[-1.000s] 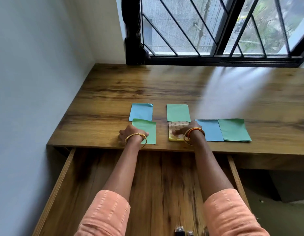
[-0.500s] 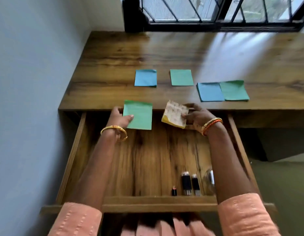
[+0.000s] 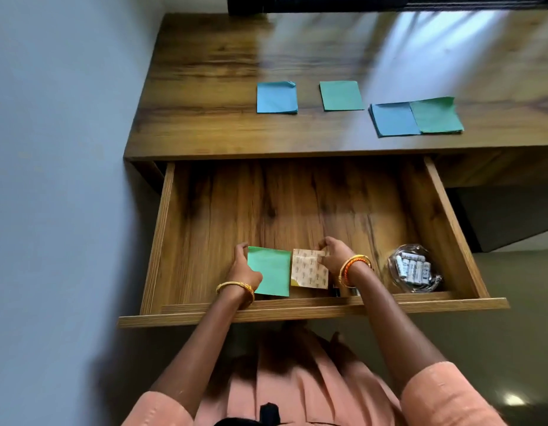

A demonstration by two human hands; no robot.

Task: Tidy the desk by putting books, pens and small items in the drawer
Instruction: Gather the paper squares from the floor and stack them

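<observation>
We see the desk (image 3: 205, 124) w/ four paper pads at its near edge, drawer (image 3: 297, 210) pulled out below. Near drawer front, left hand (image 3: 243, 269) grips green pad (image 3: 271, 270), right hand (image 3: 335, 255) pinches patterned pad (image 3: 309, 269); battery bag (image 3: 412, 269) at right.

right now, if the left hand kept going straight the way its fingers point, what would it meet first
Probably nothing soon. The left hand, holding the green pad, points toward the back of the drawer, whose floor ahead looks bare. It would likely reach the space under the desk, though depth is unclear.

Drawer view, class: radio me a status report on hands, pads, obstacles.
Left hand holds green pad, right hand holds patterned pad, both low in drawer. Four pads on desk. Battery bag clear.
</observation>
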